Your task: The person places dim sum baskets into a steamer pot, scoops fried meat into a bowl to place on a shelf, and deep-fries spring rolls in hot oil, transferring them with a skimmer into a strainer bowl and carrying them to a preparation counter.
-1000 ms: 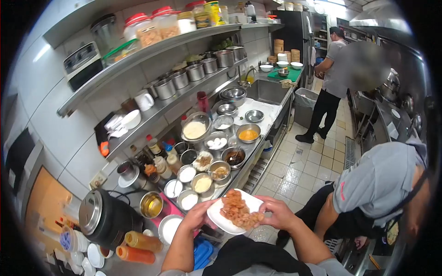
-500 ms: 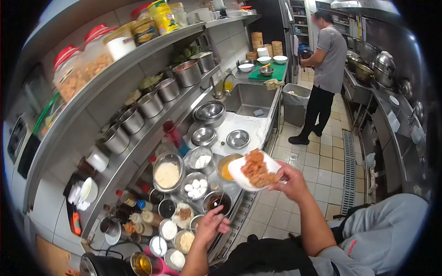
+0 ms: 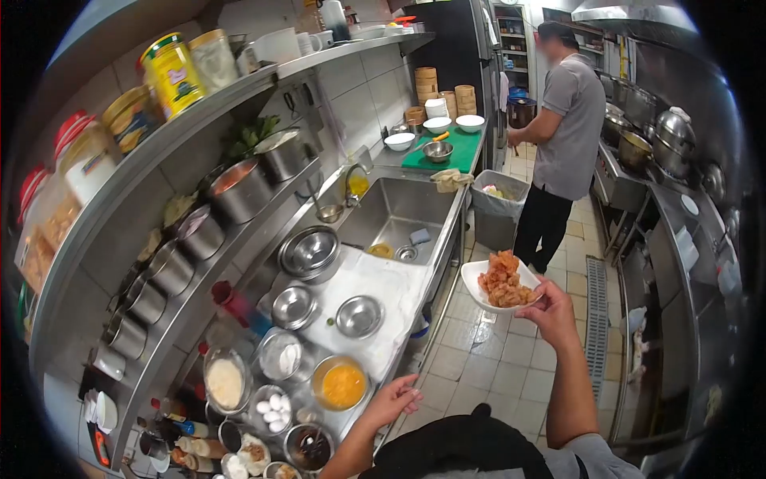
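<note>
My right hand (image 3: 550, 310) grips the rim of a white dish (image 3: 472, 281) and holds it up over the floor. Diced raw meat (image 3: 507, 279), orange-pink in colour, is heaped on the dish. Lower down, my left hand (image 3: 394, 399) hangs empty beside the counter edge, its fingers apart and loosely bent. Nearest to it are a metal bowl of beaten egg (image 3: 343, 385) and a bowl of dark sauce (image 3: 309, 447). A bowl of whole eggs (image 3: 274, 411) stands a little further left.
Empty steel bowls (image 3: 359, 317) rest on a white cloth (image 3: 391, 279) before the sink (image 3: 399, 211). A co-worker (image 3: 562, 128) stands ahead in the aisle beside a lined bin (image 3: 496, 209). Steel pots (image 3: 239, 191) line the left shelf; the stove (image 3: 622, 172) is at right.
My right hand has carried the dish of meat rightward, away from the counter. My left hand has moved off the sauce bowl toward the counter edge. The view has shifted forward.
</note>
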### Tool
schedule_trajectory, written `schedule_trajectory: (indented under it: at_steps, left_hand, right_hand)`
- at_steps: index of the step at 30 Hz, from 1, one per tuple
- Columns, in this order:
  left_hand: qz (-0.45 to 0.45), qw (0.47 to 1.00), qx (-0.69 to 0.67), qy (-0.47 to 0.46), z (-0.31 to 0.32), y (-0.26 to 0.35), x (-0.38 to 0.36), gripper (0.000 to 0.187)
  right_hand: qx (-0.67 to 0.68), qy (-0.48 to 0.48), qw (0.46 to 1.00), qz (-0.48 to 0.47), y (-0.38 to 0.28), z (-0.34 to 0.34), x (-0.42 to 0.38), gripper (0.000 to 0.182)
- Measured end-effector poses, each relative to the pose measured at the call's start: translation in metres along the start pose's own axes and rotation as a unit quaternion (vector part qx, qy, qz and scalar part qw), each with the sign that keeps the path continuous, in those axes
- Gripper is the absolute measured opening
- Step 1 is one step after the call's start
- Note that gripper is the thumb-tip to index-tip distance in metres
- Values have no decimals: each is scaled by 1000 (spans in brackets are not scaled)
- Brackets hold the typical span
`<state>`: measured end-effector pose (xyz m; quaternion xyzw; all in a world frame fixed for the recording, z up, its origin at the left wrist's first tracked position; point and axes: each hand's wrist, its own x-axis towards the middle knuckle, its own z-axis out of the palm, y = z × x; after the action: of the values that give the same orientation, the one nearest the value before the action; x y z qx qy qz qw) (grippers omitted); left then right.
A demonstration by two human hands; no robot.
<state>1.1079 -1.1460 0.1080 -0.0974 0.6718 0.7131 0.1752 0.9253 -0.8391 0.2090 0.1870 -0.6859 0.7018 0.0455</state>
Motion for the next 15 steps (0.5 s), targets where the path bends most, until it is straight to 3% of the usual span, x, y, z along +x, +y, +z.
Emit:
schedule_trajectory:
  at_steps: [2,4,11,15]
  left_hand:
    - [-6,1000,-4,23,4,6,29,45]
    - [-19,997,0,80,5,14,51,43]
    - [-12,981,-87,172,-26,43,138,45]
    - [-5,977,-91,190,-54,74,211,45]
  right_hand:
    - [-70,-14,997,35,15,-16,38,34]
    - [-7,-22,999,45,33,-21,76,33]
    - [-38,-86,995,-13,90,-18,212,30]
    - [-62,-67,996,-22,111,-12,283,31]
